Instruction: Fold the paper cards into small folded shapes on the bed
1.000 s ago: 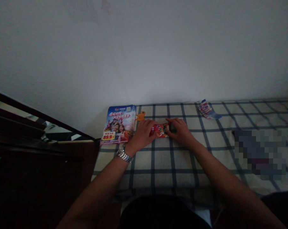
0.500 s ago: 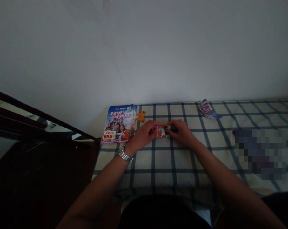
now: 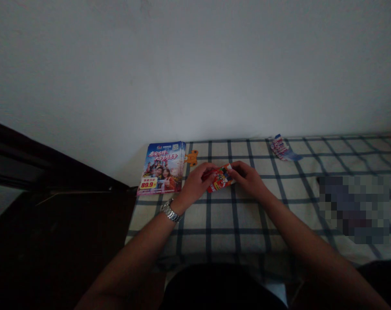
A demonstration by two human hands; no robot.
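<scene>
A small folded red leaflet [image 3: 220, 180] is held tilted just above the checked bedsheet [image 3: 234, 215]. My left hand [image 3: 195, 183], a metal watch on its wrist, pinches the leaflet's left end. At the right end my right hand [image 3: 248, 178] grips it with closed fingers. A stack of colourful flyers [image 3: 162, 168] with a yellow price label lies flat just left of my left hand.
A small orange paper shape [image 3: 192, 157] lies by the flyer stack. Several folded leaflets [image 3: 281, 147] rest near the wall at the back right. A blurred patch [image 3: 353, 209] covers the bed's right side. Dark wooden furniture [image 3: 53, 232] stands left of the bed.
The red leaflet was pressed flat on the sheet under both hands; it is now lifted and tilted between them.
</scene>
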